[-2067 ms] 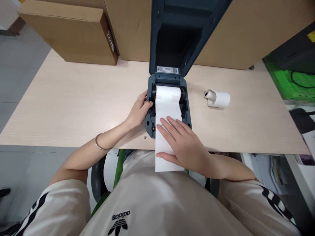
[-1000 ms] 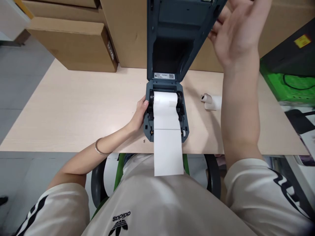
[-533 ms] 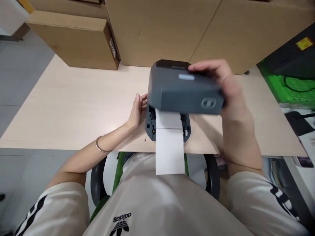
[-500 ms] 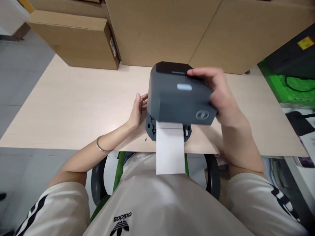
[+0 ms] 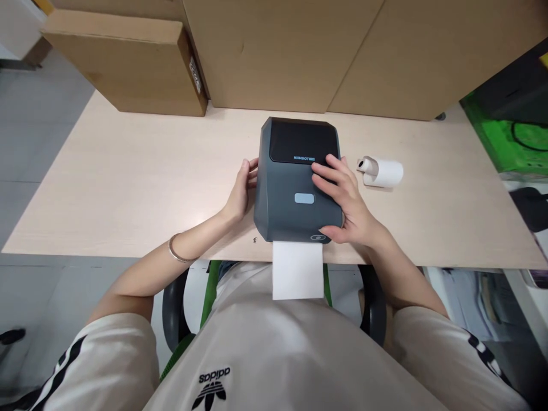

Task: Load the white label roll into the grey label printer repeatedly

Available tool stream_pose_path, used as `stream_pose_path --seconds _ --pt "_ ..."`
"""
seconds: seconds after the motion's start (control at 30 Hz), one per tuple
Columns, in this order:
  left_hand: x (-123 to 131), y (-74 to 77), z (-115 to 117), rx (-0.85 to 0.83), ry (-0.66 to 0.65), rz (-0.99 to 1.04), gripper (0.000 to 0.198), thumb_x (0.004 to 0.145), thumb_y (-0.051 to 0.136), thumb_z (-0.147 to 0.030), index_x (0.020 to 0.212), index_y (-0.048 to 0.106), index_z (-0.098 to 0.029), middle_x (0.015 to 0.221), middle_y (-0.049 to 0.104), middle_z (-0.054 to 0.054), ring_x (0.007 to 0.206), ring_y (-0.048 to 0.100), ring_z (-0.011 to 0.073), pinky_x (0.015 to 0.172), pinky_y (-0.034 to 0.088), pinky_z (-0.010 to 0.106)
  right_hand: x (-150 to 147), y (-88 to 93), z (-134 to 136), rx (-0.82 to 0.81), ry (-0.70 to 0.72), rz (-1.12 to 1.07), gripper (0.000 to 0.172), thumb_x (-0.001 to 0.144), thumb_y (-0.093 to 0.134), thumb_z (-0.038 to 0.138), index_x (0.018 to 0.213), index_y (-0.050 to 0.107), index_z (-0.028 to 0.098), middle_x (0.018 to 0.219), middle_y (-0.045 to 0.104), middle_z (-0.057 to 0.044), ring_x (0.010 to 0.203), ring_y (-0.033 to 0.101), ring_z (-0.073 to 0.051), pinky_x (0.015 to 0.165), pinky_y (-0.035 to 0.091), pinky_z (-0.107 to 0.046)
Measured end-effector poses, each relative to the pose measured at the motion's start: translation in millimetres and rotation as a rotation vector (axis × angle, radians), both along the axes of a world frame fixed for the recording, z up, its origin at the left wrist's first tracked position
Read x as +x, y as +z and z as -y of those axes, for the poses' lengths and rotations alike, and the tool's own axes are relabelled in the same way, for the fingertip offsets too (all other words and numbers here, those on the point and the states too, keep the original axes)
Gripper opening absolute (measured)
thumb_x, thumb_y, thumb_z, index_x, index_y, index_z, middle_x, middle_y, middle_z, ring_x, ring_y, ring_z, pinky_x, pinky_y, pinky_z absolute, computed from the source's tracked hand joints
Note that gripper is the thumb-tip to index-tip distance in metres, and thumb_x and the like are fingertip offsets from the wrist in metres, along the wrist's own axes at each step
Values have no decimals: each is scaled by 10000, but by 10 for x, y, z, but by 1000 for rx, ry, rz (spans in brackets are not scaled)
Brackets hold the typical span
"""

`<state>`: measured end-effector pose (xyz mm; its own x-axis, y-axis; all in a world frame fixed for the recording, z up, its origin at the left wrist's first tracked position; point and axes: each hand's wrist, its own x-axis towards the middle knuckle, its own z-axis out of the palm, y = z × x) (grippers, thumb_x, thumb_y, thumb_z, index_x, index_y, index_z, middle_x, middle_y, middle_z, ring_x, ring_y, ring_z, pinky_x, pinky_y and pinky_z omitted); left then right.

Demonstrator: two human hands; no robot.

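Observation:
A dark grey label printer [image 5: 280, 177] sits on the table in front of me with its lid down. White label paper [image 5: 298, 271] sticks out of its front and hangs past the table edge. My right hand [image 5: 342, 200] lies on the lid's right side, fingers spread and thumb near the front edge. Against the printer's left side rests my left hand [image 5: 240, 191], fingers stretched out, their tips partly hidden behind the casing. To the right on the table lies a small white paper roll [image 5: 387, 173] with a loose curled end.
Large cardboard panels [image 5: 274, 51] stand along the back of the pale wooden table [image 5: 171, 165]. A flat cardboard box [image 5: 124, 68] leans at the back left. Beyond the right edge are green material [image 5: 492, 137] and dark equipment. Chair armrests [image 5: 173, 311] flank me below the table.
The printer lid has come down from its raised position, covering the inner parts. My right hand moved down and left with it and opened flat. The white roll has come into sight.

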<state>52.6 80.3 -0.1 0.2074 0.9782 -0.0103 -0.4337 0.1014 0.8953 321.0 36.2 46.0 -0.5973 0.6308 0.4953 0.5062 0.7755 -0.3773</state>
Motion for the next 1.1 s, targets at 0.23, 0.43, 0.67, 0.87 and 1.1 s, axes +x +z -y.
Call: stream_pose_path --seconds 0.23,0.43,0.67,0.87,1.1 --pt "15 30 28 3 6 -9 590 1021 553 -780 1243 770 -278 1241 851 44 1318 748 345 1121 586 472 -10 -26 -8 43 12 -18 881 1010 410 835 1773 221 436 1738 446 -51 1685 337 -396 1400 168 -745" --pt "1 47 31 -1 -5 -89 647 1006 503 -825 1285 737 -291 1282 838 47 1383 712 367 1112 600 504 -27 19 47 24 -5 -16 1132 809 645 940 1750 272 431 1752 420 -77 1679 344 -426 1385 198 -764" --pt "-14 -4 10 -15 -24 -76 629 1010 494 -818 1287 727 -303 1311 825 53 1404 697 363 1124 589 515 12 123 94 75 -114 52 980 736 749 890 1568 538 418 1646 551 -69 1578 501 -437 1387 192 -766" --pt "-13 9 17 -29 -24 -51 611 1020 504 -799 1273 733 -292 1292 825 57 1355 722 344 1138 575 505 -84 265 154 120 13 129 978 783 767 866 1602 492 408 1656 559 -78 1551 554 -392 1336 368 -740" --pt "4 56 52 -27 -19 -61 603 1023 494 -794 1280 726 -300 1303 820 51 1330 731 340 1143 575 509 -109 318 315 226 -46 134 766 848 836 630 1548 534 552 1568 647 32 1399 692 -344 1339 443 -672"
